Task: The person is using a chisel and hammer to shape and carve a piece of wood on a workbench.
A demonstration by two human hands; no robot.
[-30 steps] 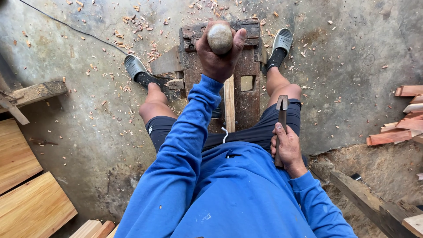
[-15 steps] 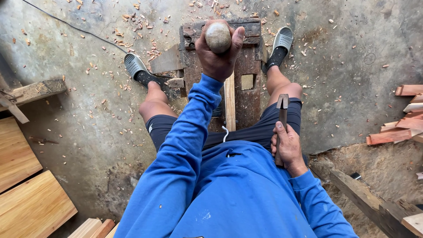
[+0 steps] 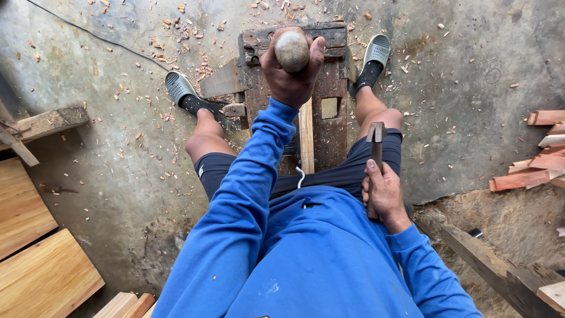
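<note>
Seated person, head view looking down over a blue long-sleeved top and dark shorts, legs astride a low dark wooden bench-block, here the desk (image 3: pixel 329 132), which stands on the concrete floor (image 3: pixel 118 147). Left hand (image 3: pixel 291 73) is stretched forward over the far end of the desk, fingers wrapped fully round a rounded grey-brown stone (image 3: pixel 292 50); thumb and fingertips close over its sides, the top of the stone showing. Right hand (image 3: pixel 384 191) rests on the right thigh, curled tight round the handle of a dark hand tool (image 3: pixel 375 154), apparently a chisel or small adze; its head end points away from the body, toward the far edge of the desk, long axis roughly parallel to the desk's length. A pale narrow wooden strip (image 3: pixel 306 135) lies lengthwise along the desk's middle, between the two hands; it is just below the left hand and to the left of the tool's head. The left hand is nearer to the strip's far end, the right hand nearer to its near end. A square mortise hole (image 3: pixel 329 108) sits in the desk just right of the strip. Feet in grey slippers at either far corner. Wood chips scattered on the floor; planks (image 3: pixel 35 259) at left, reddish offcuts (image 3: pixel 532 171) at right.
</note>
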